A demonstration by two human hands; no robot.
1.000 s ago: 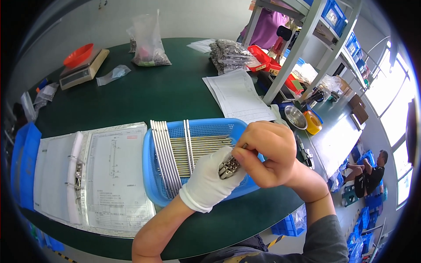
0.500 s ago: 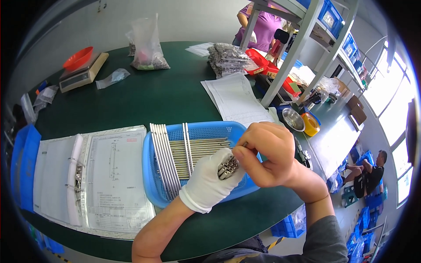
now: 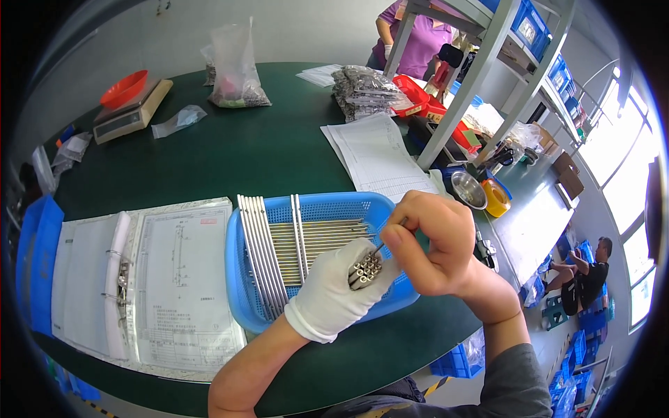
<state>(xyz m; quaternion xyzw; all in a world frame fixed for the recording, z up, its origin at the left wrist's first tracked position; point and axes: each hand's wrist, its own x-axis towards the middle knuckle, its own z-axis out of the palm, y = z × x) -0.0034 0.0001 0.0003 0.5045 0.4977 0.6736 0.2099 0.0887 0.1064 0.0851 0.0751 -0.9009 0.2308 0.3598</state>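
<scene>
Not much elbow room right around the blue basket (image 3: 244,279). The gloved left hand (image 3: 338,296) and bare right hand (image 3: 432,244) crowd its 4 o'clock corner, over a fistful of metal tubes (image 3: 364,270). Long rods (image 3: 261,261) lie across the rim at 9 o'clock, so that side's blocked low. The open binder (image 3: 139,279) sits just beside it, further toward 9. At 1 o'clock a paper sheet (image 3: 376,157) lies flat, easy to pass over, but the shelf post (image 3: 463,87) stands right behind it. The widest open stretch is the green table (image 3: 244,150) at 12 o'clock, up until the plastic bag (image 3: 233,70) and scale (image 3: 129,115).
</scene>
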